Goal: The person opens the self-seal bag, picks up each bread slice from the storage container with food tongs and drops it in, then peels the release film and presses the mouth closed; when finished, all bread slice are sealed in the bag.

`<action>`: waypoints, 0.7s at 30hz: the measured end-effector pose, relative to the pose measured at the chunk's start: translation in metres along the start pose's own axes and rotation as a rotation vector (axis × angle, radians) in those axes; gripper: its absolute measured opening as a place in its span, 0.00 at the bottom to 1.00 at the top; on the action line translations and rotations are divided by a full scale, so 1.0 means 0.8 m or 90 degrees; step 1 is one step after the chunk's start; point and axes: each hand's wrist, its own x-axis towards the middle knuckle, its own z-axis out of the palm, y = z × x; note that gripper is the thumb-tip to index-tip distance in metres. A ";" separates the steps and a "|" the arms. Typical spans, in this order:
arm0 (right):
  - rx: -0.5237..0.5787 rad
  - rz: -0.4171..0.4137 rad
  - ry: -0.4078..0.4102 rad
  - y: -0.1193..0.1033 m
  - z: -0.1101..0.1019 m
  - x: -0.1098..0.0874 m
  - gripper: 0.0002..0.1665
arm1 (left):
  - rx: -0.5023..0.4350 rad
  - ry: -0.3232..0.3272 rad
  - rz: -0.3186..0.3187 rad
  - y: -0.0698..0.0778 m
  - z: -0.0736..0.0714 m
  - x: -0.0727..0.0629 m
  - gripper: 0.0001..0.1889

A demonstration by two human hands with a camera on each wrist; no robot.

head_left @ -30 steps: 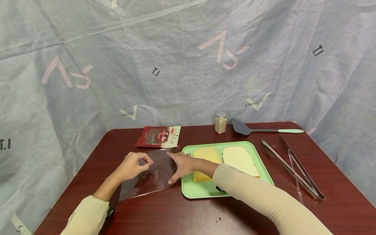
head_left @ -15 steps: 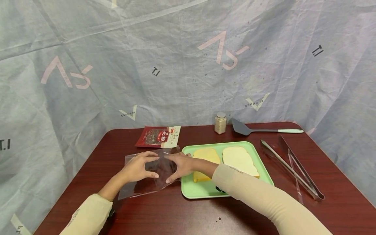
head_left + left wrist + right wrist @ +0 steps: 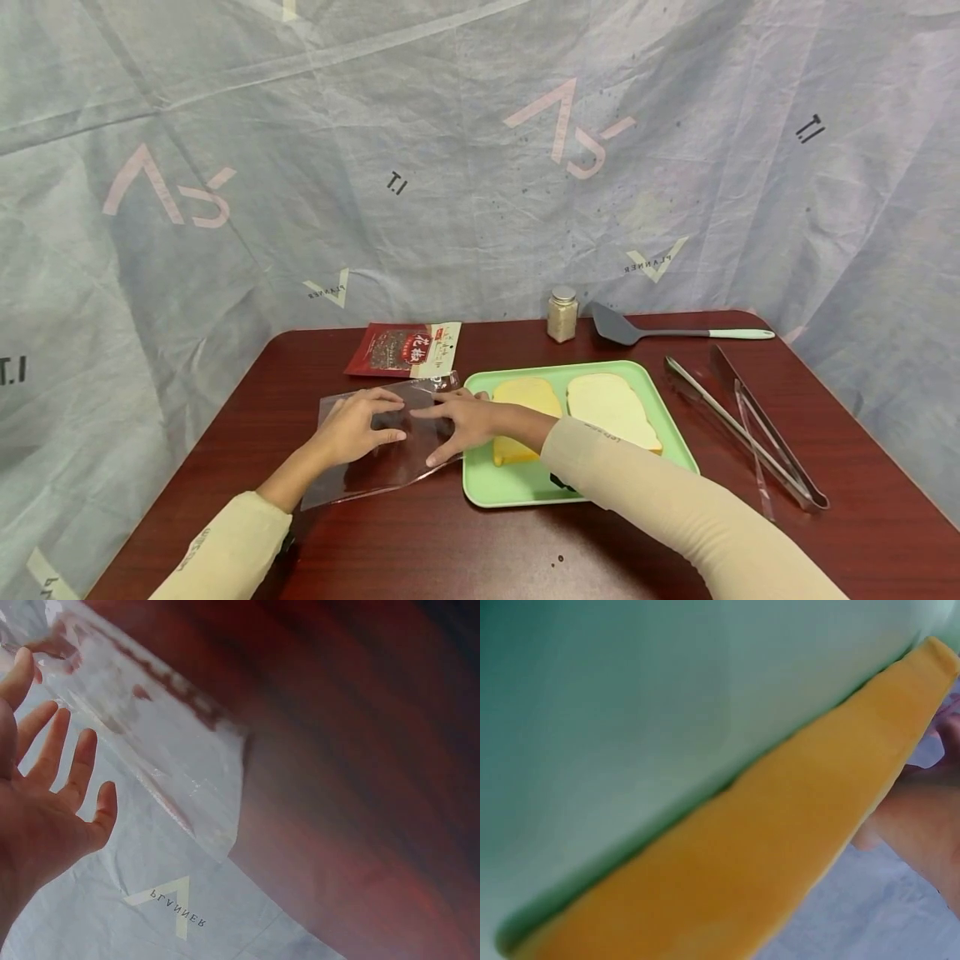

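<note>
A clear, thin plastic bag (image 3: 397, 468) lies flat on the table, left of the green tray. Over its left part my left hand (image 3: 348, 432) has its fingers and thumb spread apart; in the left wrist view the fingers of the left hand (image 3: 49, 787) hold nothing. My right hand (image 3: 467, 423) reaches across the tray, thumb and fingers spread over the bag's right end. Whether its fingertips touch the film is unclear. The right forearm passes above the yellowish bread slice (image 3: 527, 392), whose crust edge (image 3: 742, 825) fills much of the right wrist view.
On the green tray (image 3: 498, 493) a paler bread slice (image 3: 609, 407) lies beside the yellowish one. Behind stand a red spice packet (image 3: 405, 349), a small glass jar (image 3: 562, 317) and a grey spatula (image 3: 618, 325). Metal tongs (image 3: 798, 492) lie at the right.
My left hand has unbent its curled thumb and fingers and shifted right over the bag. The right hand stays in place, its fingers moving slightly. The bag's near edge shifts a little.
</note>
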 end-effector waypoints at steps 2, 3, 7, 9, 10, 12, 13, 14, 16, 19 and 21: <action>-0.005 -0.003 0.000 0.000 0.000 0.000 0.50 | 0.001 0.008 -0.002 -0.001 0.001 0.000 0.25; -0.008 -0.005 0.001 0.000 0.000 0.000 0.50 | 0.002 0.010 -0.004 -0.001 0.002 0.000 0.24; -0.014 -0.008 -0.001 0.000 0.000 -0.001 0.52 | 0.008 0.021 -0.004 -0.002 0.005 0.001 0.19; -0.018 -0.008 -0.002 0.001 0.000 -0.002 0.53 | 0.008 0.024 -0.006 -0.003 0.007 0.001 0.16; -0.020 -0.006 -0.002 0.001 0.000 -0.002 0.53 | 0.009 0.025 -0.006 -0.003 0.008 0.000 0.15; -0.023 -0.004 -0.003 0.001 0.000 -0.001 0.53 | 0.010 0.032 -0.008 -0.004 0.009 0.000 0.14; -0.025 -0.004 -0.004 0.001 0.000 0.000 0.54 | 0.010 0.038 -0.011 -0.004 0.009 0.000 0.14; -0.028 -0.003 -0.005 0.001 0.000 0.000 0.54 | 0.009 0.044 -0.014 -0.004 0.009 -0.001 0.14; -0.028 -0.001 -0.005 0.001 0.001 0.001 0.55 | 0.011 0.062 -0.018 -0.005 0.009 -0.002 0.14; -0.029 0.004 -0.004 0.001 0.000 0.001 0.56 | 0.024 0.086 -0.018 -0.005 0.008 -0.004 0.12; -0.034 0.009 -0.002 0.001 0.001 0.002 0.56 | 0.032 0.099 -0.010 -0.004 0.008 -0.004 0.11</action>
